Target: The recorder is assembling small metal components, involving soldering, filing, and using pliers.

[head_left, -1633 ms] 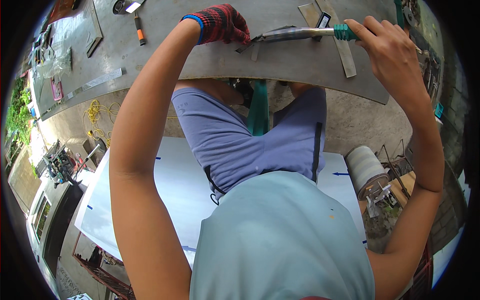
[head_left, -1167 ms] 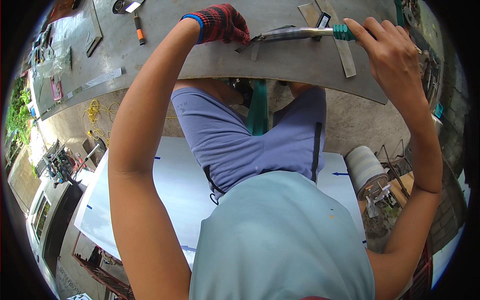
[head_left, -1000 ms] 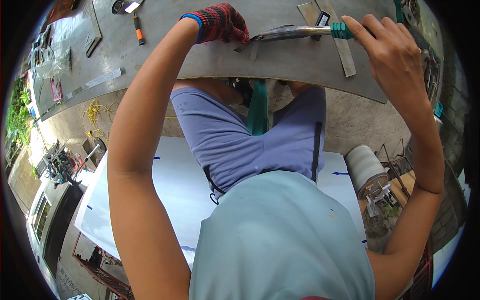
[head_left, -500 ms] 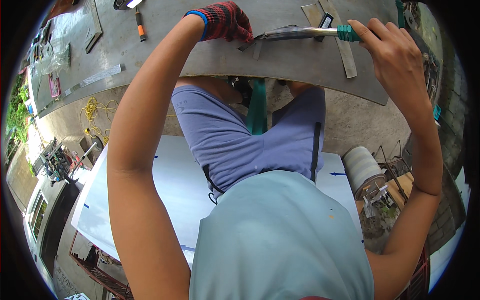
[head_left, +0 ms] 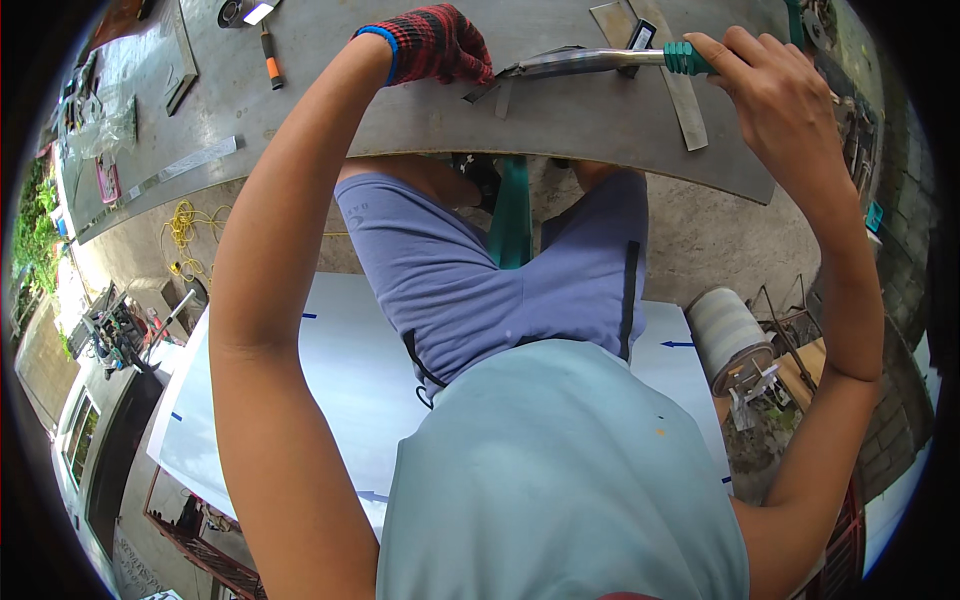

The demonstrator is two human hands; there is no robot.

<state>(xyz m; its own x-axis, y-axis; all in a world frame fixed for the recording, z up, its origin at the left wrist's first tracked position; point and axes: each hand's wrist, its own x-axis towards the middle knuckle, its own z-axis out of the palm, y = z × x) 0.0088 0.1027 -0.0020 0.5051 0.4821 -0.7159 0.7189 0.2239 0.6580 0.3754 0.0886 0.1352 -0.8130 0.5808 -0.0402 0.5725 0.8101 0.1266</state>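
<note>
My left hand (head_left: 440, 48), in a red and black knit glove with a blue cuff, is closed at the fingertips on a thin dark metal strip (head_left: 484, 92). The strip meets the tip of a long steel tool that looks like tin snips (head_left: 590, 63), lying across the grey table. My bare right hand (head_left: 768, 85) grips the tool's green handle end (head_left: 685, 58); the palm hides part of that end. A narrow sliver of metal (head_left: 503, 100) lies just below the tool's tip.
The grey metal table (head_left: 340, 125) has its near edge above my knees. On it are flat metal strips (head_left: 685, 115), a dark rectangular piece (head_left: 640, 40), an orange-and-black handled tool (head_left: 271, 60), a roll of tape (head_left: 232, 12) and a steel bar (head_left: 182, 85). A yellow cord (head_left: 185, 225) lies on the floor.
The view has shifted slightly, so the tabletop items sit a little further left. Both hands keep their hold, and the tool stays at the strip.
</note>
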